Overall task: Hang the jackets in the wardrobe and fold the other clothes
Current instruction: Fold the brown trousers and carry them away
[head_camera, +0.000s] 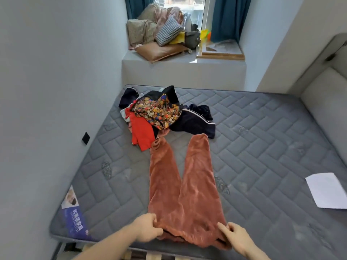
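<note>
Rust-coloured fleece trousers lie flat on the grey mattress, their waistband pinched by the closed left hand and the right hand, legs reaching toward a heap of clothes, with a white sheet of paper well apart at right.

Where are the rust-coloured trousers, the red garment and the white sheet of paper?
rust-coloured trousers (pixel 187 199): head view, on the seat, below where the legs split.
red garment (pixel 139 134): head view, on its flat middle, at the pile's near edge.
white sheet of paper (pixel 327 190): head view, on the sheet's middle.
</note>
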Demonstrator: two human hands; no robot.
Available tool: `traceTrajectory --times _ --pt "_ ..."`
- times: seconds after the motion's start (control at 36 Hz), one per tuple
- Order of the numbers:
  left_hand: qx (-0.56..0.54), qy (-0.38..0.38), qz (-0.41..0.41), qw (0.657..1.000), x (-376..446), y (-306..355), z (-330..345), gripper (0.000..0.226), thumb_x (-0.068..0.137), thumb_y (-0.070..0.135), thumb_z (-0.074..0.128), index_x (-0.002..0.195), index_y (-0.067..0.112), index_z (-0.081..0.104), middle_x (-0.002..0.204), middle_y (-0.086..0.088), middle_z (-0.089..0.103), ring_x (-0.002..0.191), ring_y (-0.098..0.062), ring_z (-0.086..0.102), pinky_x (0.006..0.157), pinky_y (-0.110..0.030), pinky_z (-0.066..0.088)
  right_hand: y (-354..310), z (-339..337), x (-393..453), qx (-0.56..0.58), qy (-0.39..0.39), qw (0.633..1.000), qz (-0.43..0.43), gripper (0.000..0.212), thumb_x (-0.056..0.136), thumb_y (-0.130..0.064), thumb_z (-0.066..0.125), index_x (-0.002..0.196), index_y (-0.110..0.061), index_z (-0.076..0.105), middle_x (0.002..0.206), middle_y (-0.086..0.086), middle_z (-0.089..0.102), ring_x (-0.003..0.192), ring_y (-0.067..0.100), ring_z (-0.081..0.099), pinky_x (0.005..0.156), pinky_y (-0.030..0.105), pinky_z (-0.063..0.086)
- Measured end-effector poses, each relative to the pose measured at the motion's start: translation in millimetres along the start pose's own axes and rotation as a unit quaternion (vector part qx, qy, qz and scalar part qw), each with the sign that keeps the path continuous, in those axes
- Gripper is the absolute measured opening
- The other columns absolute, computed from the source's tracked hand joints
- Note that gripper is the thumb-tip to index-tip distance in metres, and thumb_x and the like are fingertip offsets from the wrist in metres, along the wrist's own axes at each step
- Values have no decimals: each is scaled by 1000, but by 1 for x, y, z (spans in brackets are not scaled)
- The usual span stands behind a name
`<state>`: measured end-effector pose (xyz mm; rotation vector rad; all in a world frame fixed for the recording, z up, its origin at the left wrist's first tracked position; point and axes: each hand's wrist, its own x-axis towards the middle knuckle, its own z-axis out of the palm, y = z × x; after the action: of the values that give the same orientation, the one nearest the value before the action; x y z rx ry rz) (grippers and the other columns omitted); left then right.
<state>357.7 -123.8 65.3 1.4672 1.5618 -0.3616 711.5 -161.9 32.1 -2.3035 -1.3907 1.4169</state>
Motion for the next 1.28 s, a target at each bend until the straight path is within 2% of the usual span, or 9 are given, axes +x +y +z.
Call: traceTrajectory --times 0.22,0.36,0.44,0.61,0.81,0.94,1.11,1.19,1.28 --pt "9 -45 0 999 78 -47 61 29 66 47 59 80 27 44 92 9 53 84 -11 56 70 -27 43 43 74 33 -16 -2 999 38 19 63 -5 65 65 -11 47 84 8 68 77 17 61 77 22 47" --pt "-45 -80 -29 995 136 -83 102 26 72 35 54 97 27 59 101 9 65 93 -12 63 84 -28 51 71 126 61 9 18 994 106 26 64 8 62 66 -16 51 86 10 60 75 19 55 64 19 39" --pt "-47 -101 -30 993 164 -99 129 22 76 29 55 95 18 50 95 3 64 86 -15 60 74 -30 46 89 157 76 -10 5 991 132 29 66 13 55 69 -16 55 90 6 56 81 24 55 68 16 39" --pt "-36 -113 20 993 188 -131 173 35 69 40 65 87 26 39 90 8 52 78 -9 49 67 -25 38 111 201 97 -67 -13 981 184 30 75 8 54 87 -18 62 106 8 56 102 26 61 94 32 47" --pt "-161 -98 -75 979 185 -149 212 67 43 89 76 80 34 69 83 18 72 77 9 64 65 -12 45 121 232 114 -83 -39 967 238 30 86 -11 64 115 -17 59 128 8 48 120 28 57 106 30 41" --pt "-193 2 -147 970 188 -154 222 34 63 36 87 83 25 62 73 8 67 70 -2 63 73 -28 54 116 242 129 -56 2 957 284 53 82 -20 74 129 -16 50 137 12 42 127 38 46 109 39 39" --pt "-352 58 -286 890 189 -149 232 106 53 10 92 140 9 33 130 -10 46 109 -27 56 93 -34 47 104 240 147 -14 127 955 268 68 78 -2 66 138 -15 37 145 15 27 126 47 42 108 48 38" --pt "-443 -24 -346 827 185 -146 232 110 50 14 85 144 6 27 115 -6 57 94 -26 67 72 -31 55 106 235 156 -7 135 964 231 73 80 0 60 146 -20 36 149 11 23 130 44 37 111 48 35" --pt "-460 -31 -335 822 183 -144 232 100 55 12 78 143 11 30 106 -3 57 84 -22 67 52 -25 52 111 227 163 -23 80 971 225 76 82 -4 60 151 -25 36 153 11 20 137 41 32 115 44 31"
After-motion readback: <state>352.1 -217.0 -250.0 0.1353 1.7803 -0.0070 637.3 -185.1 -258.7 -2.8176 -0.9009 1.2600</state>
